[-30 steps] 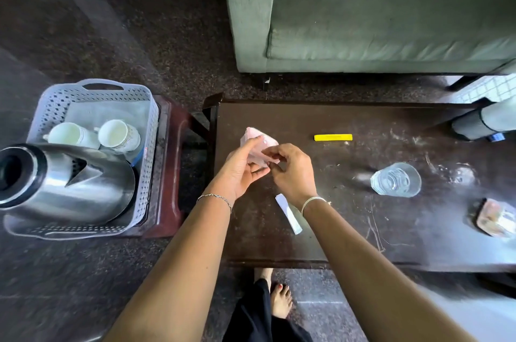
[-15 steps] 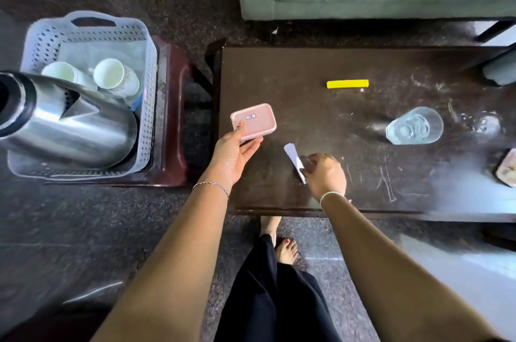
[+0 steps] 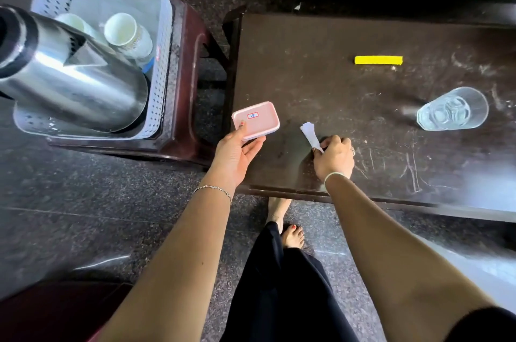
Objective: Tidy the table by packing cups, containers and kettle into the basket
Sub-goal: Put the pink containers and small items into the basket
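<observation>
Left hand point(image 3: 236, 154): grips a pink container point(image 3: 255, 120) by its near edge (small label on the lid), held over the worktop's point(image 3: 321, 76) left end. Right hand point(image 3: 333, 157): fingers curled, pinching a white paper strip point(image 3: 309, 133) against the worktop. Basket point(image 3: 163, 43) on a side stool: kettle point(image 3: 72, 82), two cups point(image 3: 122, 31); glass point(image 3: 452, 108) and yellow strip point(image 3: 378, 60) lie on the worktop.

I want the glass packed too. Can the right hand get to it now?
Probably yes, once freed: the right hand pinches a paper slip, and only bare table lies between it and the glass.
</observation>
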A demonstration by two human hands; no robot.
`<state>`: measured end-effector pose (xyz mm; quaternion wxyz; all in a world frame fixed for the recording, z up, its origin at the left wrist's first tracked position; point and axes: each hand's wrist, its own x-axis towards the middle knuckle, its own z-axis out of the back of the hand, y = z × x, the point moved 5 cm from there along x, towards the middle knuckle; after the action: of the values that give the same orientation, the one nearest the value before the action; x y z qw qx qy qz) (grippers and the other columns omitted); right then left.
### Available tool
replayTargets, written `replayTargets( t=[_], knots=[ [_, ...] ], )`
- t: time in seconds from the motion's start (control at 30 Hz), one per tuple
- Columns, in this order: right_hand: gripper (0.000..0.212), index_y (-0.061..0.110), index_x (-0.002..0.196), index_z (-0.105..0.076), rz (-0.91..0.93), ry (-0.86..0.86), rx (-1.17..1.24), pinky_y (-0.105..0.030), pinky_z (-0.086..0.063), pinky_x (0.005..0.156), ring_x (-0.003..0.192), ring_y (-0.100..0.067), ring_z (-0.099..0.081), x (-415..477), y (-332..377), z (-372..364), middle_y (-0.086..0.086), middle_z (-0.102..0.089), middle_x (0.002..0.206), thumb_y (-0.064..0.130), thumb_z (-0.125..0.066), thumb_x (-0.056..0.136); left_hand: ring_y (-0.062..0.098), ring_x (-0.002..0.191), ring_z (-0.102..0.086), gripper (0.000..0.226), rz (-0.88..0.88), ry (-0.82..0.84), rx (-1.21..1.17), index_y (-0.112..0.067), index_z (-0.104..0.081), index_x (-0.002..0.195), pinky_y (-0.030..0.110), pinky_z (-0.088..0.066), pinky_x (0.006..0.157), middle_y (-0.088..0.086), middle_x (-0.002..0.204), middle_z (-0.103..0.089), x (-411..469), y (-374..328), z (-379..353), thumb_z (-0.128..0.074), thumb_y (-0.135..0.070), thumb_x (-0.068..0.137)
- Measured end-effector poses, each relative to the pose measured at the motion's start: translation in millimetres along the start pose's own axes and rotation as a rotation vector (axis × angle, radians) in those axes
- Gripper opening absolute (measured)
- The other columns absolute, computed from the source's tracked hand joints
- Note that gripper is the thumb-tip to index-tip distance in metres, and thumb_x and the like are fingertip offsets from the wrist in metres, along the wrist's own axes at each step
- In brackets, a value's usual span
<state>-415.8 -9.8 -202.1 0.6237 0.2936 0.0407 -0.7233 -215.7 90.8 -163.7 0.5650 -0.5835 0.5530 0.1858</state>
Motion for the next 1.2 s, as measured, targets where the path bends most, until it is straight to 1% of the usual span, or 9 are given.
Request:
replayTargets(
  t=[0.2, 0.3, 0.37, 0.47, 0.53, 0.63, 0.8, 1.0, 1.2],
  knots=[
    [0.017, 0.014, 0.105, -0.057, 0.057, 0.042, 0.004, -0.040, -0.046, 0.088, 0.104, -0.035, -0.060, -2, 6, -2, -0.011, -0.067, 0.107, 0.016, -0.060, 0.088, 0.029, 0.098, -0.069, 0.027, -0.015, 0.019, 0.004, -0.005, -0.059, 0.120, 0.030, -0.059, 0.081, 0.018, 0.122, -0.064, -7, -3, 0, -0.057, -0.020, 0.098],
    [0.027, 0.011, 0.111, -0.055, 0.032, 0.059, 0.215, -0.038, -0.050, 0.085, 0.098, -0.031, -0.062, -6, 6, 7, -0.011, -0.069, 0.105, 0.012, -0.064, 0.085, 0.029, 0.098, -0.069, 0.025, -0.031, 0.032, 0.017, -0.006, -0.060, 0.117, 0.029, -0.059, 0.080, 0.018, 0.122, -0.065, -14, -9, -3, -0.058, -0.021, 0.097],
    [0.021, 0.012, 0.105, -0.063, 0.002, 0.065, 0.357, -0.034, -0.050, 0.082, 0.088, -0.023, -0.061, -9, 8, 18, -0.009, -0.071, 0.100, 0.014, -0.067, 0.085, 0.029, 0.099, -0.069, 0.028, -0.044, 0.040, 0.029, -0.007, -0.060, 0.120, 0.030, -0.058, 0.081, 0.017, 0.122, -0.065, -23, -16, -6, -0.059, -0.022, 0.097],
    [0.008, 0.010, 0.093, -0.067, -0.072, 0.134, 0.653, -0.043, -0.051, 0.086, 0.082, -0.022, -0.059, -18, 16, 40, -0.009, -0.068, 0.090, 0.016, -0.067, 0.088, 0.028, 0.097, -0.070, 0.024, -0.063, 0.053, 0.048, -0.007, -0.062, 0.113, 0.031, -0.058, 0.079, 0.016, 0.116, -0.068, -44, -32, -15, -0.061, -0.024, 0.095],
    [0.004, 0.012, 0.088, -0.066, -0.106, 0.254, 0.868, -0.039, -0.052, 0.077, 0.079, -0.021, -0.059, -28, 28, 55, -0.010, -0.065, 0.088, 0.014, -0.064, 0.091, 0.026, 0.093, -0.070, 0.018, -0.087, 0.063, 0.051, -0.009, -0.064, 0.104, 0.030, -0.058, 0.077, 0.015, 0.109, -0.069, -61, -47, -24, -0.062, -0.025, 0.095],
    [0.010, 0.014, 0.087, -0.065, -0.073, 0.395, 1.013, -0.028, -0.054, 0.062, 0.068, -0.015, -0.062, -48, 57, 88, -0.008, -0.066, 0.086, 0.012, -0.058, 0.095, 0.024, 0.093, -0.069, 0.016, -0.153, 0.100, 0.049, -0.012, -0.064, 0.101, 0.030, -0.056, 0.079, 0.014, 0.105, -0.069, -95, -79, -40, -0.063, -0.026, 0.094],
    [0.008, 0.011, 0.094, -0.061, 0.036, 0.476, 1.097, -0.022, -0.054, 0.052, 0.069, -0.014, -0.068, -82, 110, 147, -0.006, -0.070, 0.085, 0.012, -0.054, 0.098, 0.023, 0.096, -0.065, 0.014, -0.271, 0.175, 0.042, -0.016, -0.063, 0.102, 0.030, -0.055, 0.080, 0.011, 0.106, -0.067, -156, -141, -65, -0.063, -0.027, 0.093],
    [0.006, 0.011, 0.095, -0.062, 0.189, 0.514, 1.099, -0.015, -0.047, 0.042, 0.055, -0.007, -0.066, -114, 172, 199, -0.005, -0.072, 0.086, 0.014, -0.056, 0.097, 0.024, 0.089, -0.064, 0.015, -0.389, 0.136, 0.043, -0.012, -0.063, 0.100, 0.029, -0.055, 0.075, 0.012, 0.102, -0.066, -208, -216, -63, -0.064, -0.025, 0.093],
    [0.012, 0.012, 0.104, -0.066, 0.316, 0.461, 0.953, -0.013, -0.035, 0.038, 0.044, -0.001, -0.052, -135, 233, 209, -0.004, -0.064, 0.084, 0.016, -0.059, 0.095, 0.028, 0.107, -0.062, 0.022, -0.469, 0.088, -0.025, -0.009, -0.062, 0.108, 0.031, -0.057, 0.079, 0.017, 0.120, -0.062, -234, -286, -29, -0.065, -0.024, 0.092]
  ],
)
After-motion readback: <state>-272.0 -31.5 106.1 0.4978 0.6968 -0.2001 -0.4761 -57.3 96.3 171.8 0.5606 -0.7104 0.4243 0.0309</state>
